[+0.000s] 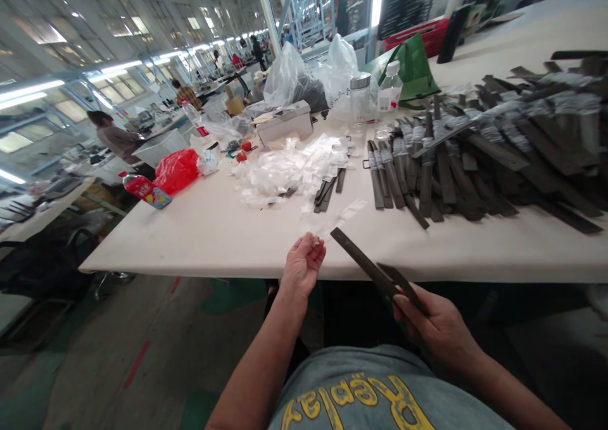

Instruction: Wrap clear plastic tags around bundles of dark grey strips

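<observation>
My left hand (304, 266) pinches one end of a thin clear plastic sleeve (342, 216) that lies out over the edge of the white table (209, 233). My right hand (434, 325) is closed round dark flat strips (368, 265), one pointing up and left toward the sleeve. A loose heap of clear sleeves (294, 167) lies in the middle of the table with a few bare dark strips (327, 189) beside it. At the right lies a large pile of dark strips wrapped in plastic (494, 151).
A white box (285, 123), clear bags (308, 72), a glass jar (360, 94), a plastic bottle (389, 91), a green bag (411, 66) and a red bag (177, 170) stand further back. Other people sit at tables on the left (116, 139).
</observation>
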Available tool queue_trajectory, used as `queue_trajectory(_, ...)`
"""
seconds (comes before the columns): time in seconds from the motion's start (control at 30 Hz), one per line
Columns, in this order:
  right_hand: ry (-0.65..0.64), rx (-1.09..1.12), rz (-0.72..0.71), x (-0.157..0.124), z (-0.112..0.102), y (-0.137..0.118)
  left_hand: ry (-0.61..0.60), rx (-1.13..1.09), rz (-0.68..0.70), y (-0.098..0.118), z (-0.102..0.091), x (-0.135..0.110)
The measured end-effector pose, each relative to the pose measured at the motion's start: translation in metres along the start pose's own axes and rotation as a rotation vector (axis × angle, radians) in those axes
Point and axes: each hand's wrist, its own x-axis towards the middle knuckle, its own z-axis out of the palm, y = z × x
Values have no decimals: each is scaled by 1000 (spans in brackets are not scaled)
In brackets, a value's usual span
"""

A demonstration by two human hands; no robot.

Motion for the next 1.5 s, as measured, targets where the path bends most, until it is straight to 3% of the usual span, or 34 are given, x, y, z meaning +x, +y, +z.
queue_trajectory(0.2,-76,-260,-205,-1,3,15,-4,5,-19,-1,5,2)
queue_trajectory(0.33,-43,-345,-270,-2,3,23,6,-21,-32,-1,11,-3)
queue_trajectory(0.77,-5,-352,-292,-2,5,21,63,-12,-37,-2,12,-7)
queue_trajectory(1.07,-8,-386,-309,-2,7,26,-57,-9,-20,-3,11,-8)
queue_trajectory(1.5,34,-415,-355,3,7,24,17,-50,-52,0,17,-9)
